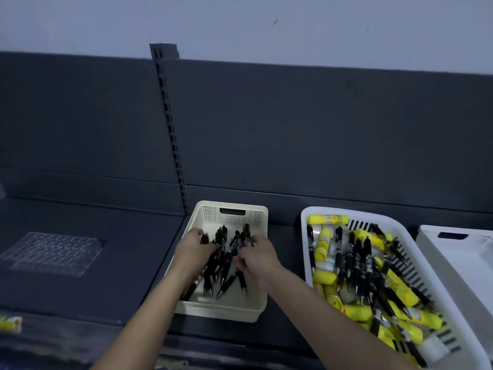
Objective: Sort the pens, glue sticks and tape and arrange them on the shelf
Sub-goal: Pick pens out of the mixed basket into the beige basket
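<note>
A cream basket (260, 265) stands on the dark shelf (88, 289) and holds several black pens (226, 273). Both my hands are inside it. My left hand (193, 248) lies over the pens on the left side with fingers curled round some of them. My right hand (256, 259) grips pens near the middle. To the right, a white slatted basket (306, 263) is packed with black pens (357, 265), yellow glue sticks (322, 247) and clear tape rolls (318, 232), all mixed together.
Another white basket (453, 252) sits at the far right edge. A clear bubbled plastic tray (53, 253) lies on the shelf at left. A yellow package (9, 323) shows at the lower left edge. The shelf's dark back panel and slotted upright (170, 134) rise behind.
</note>
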